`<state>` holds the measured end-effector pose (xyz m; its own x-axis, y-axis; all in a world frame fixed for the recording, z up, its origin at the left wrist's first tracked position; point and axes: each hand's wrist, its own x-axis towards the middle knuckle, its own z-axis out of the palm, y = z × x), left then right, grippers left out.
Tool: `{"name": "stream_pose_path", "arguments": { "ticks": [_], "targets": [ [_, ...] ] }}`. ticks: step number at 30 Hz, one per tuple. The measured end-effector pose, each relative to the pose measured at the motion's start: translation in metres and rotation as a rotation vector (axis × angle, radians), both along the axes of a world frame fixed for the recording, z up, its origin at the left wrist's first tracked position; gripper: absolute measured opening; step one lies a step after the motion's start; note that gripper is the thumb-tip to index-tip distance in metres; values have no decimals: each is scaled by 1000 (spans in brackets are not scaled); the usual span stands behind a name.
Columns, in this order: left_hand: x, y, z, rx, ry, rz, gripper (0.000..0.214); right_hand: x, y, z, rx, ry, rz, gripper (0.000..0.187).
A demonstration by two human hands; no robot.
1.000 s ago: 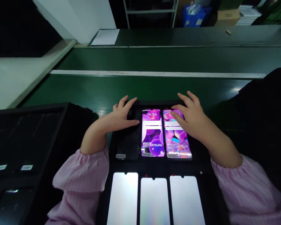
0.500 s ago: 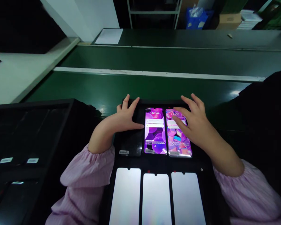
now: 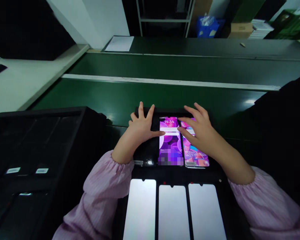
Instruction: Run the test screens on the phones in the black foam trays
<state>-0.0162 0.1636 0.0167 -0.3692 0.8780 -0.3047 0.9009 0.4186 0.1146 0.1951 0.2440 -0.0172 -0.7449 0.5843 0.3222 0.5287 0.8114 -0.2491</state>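
Observation:
A black tray in front of me holds two rows of phones. In the far row a dark-screened phone lies on the left. Beside it are a lit purple phone showing 14:34 and a lit pink phone. My left hand rests flat on the dark phone, fingers spread, thumb tip touching the purple screen's edge. Over the pink phone's upper half lies my right hand, fingers stretched out, the index reaching toward the purple phone's top. Three phones with white screens fill the near row.
A second black tray with dark phones and white labels stands at my left. Beyond the trays runs a green conveyor belt with a white stripe. A sheet of paper lies on the far bench. A dark shape fills the right side.
My left hand has slid right, so its thumb now meets the purple phone. My right hand has shifted left across the pink screen. The view has drifted, placing the tray further right.

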Motion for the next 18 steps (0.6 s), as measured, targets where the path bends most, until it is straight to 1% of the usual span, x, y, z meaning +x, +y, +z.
{"name": "stream_pose_path", "arguments": {
  "ticks": [3, 5, 7, 9, 12, 15, 18],
  "targets": [
    [-4, 2, -2, 27, -34, -8, 124, -20, 8, 2, -56, -103, 8, 51],
    [-12, 4, -1, 29, -93, 7, 118, -31, 16, 5, -101, -151, 16, 49],
    [-22, 6, 0, 19, -158, 18, 109, -34, 22, 8, -138, -163, 30, 46],
    [-31, 7, 2, 5, -208, -1, 106, -30, 26, 9, -149, -130, 18, 44],
    [-38, 7, 4, -31, -228, -53, 110, -17, 26, 6, -166, -67, -28, 45],
    [-32, 7, 1, -44, -164, -42, 116, -5, 21, 2, -163, -48, -54, 48],
    [-20, 7, -4, 11, -107, -11, 117, 4, 15, 5, -91, -9, -13, 56]
  ]
}}
